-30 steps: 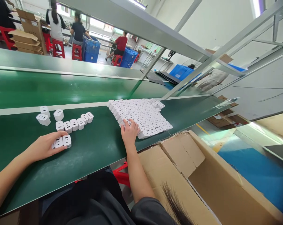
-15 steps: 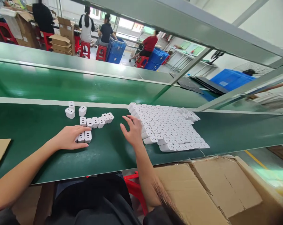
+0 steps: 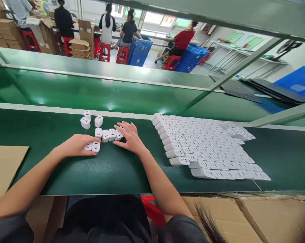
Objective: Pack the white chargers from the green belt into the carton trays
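Observation:
Small white chargers with two dark slots on top stand on the green work surface [image 3: 66, 175]. My left hand [image 3: 76, 145] is closed round a short row of them, thumb in front and fingers behind; the right-end charger [image 3: 96, 147] shows past its fingertips. Just behind runs another row of chargers [image 3: 105, 135]. At the right end of that row is my right hand [image 3: 129, 136], its fingers spread over the last chargers and partly hiding them. Three loose chargers [image 3: 85, 123] stand farther back. To the right, a large block of chargers [image 3: 205, 145] is packed in tight rows.
A cardboard sheet [image 3: 8, 165] lies at the left. Cardboard boxes [image 3: 276, 216] stand below the front edge at right. A metal frame [image 3: 245, 64] crosses above the bench. Several people sit on red stools [image 3: 105, 52] across the room, near blue crates [image 3: 140, 50].
My right hand has moved left, from beside the large block to the right end of the charger row. My left hand stays on its chargers. The view has turned somewhat.

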